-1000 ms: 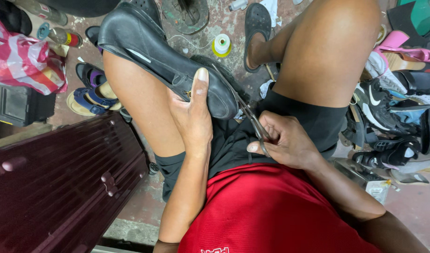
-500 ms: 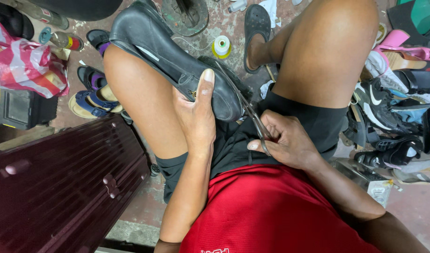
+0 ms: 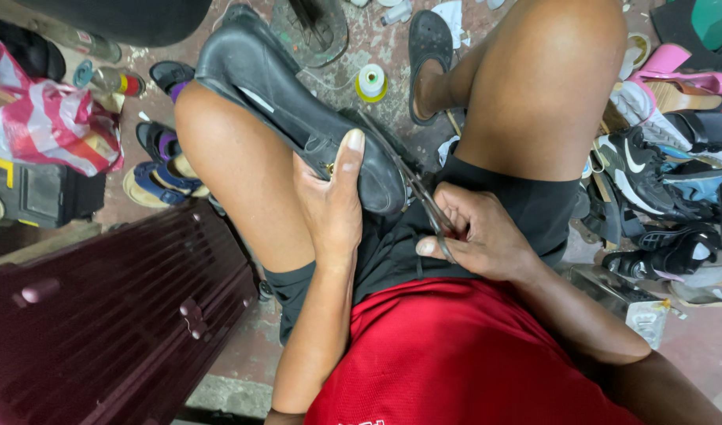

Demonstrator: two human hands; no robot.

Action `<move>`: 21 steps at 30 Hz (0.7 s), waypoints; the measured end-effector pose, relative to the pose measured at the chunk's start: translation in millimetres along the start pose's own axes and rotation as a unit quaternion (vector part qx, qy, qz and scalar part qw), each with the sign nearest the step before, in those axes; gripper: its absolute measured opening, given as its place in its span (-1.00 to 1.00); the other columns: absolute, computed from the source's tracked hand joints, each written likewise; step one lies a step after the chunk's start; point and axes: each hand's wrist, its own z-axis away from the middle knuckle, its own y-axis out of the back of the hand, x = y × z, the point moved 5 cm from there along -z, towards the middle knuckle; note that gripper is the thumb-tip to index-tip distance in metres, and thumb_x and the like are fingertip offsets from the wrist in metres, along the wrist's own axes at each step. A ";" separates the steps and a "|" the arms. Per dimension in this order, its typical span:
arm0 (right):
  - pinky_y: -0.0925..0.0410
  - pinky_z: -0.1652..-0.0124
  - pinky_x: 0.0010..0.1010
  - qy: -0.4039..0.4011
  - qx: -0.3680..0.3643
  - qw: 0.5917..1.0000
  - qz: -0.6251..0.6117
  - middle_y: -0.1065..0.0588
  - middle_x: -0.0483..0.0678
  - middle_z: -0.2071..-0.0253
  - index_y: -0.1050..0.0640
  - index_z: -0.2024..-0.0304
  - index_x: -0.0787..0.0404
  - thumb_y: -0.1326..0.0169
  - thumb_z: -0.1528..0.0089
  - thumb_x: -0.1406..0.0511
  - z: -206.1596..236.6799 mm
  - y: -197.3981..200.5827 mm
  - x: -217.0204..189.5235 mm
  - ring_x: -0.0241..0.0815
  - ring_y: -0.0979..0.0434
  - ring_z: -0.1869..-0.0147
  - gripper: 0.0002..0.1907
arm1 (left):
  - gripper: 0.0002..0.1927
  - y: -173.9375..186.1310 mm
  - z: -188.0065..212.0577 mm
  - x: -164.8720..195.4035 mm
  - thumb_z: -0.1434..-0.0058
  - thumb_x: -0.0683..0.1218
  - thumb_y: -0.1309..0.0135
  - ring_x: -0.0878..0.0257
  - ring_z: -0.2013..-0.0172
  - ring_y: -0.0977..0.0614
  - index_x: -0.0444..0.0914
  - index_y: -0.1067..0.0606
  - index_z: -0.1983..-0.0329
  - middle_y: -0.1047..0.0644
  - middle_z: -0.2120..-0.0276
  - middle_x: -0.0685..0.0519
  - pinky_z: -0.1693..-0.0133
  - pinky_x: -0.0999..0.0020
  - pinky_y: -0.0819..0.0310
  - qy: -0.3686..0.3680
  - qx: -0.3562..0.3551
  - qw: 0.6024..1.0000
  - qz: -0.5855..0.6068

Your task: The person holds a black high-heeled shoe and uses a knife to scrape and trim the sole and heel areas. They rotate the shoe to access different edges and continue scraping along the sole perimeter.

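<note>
Light was soft and even, falling from above, moderately bright. A sheen ran along the black shoe [image 3: 298,110] and the knee at one o'clock. Shadow pooled between the thighs and at eleven o'clock. Focus was sharp at the centre; edges bowed with wide-angle distortion and softened slightly.

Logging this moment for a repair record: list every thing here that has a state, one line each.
Black leather shoe: lying across the left thigh, sole edge toward the scissors.
Left hand: pressing the shoe's heel end.
Right hand: gripping the scissors.
Metal scissors: blades at the shoe's edge; open or closed unclear.
Yellow-based thread spool: upright on the floor.
</note>
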 end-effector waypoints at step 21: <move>-0.07 0.61 -0.50 -0.020 -0.006 1.000 0.020 -0.23 -0.27 0.72 -0.34 0.49 0.19 -0.43 0.00 0.13 0.8 3.5 2.3 -0.48 -0.14 0.64 -0.50 | -0.52 1.2 -2.5 8.4 -0.33 0.00 -0.21 0.33 0.05 -0.52 -0.38 -0.41 -0.17 -0.54 0.04 0.04 -0.10 0.41 -0.43 -0.024 -0.061 0.998 0.005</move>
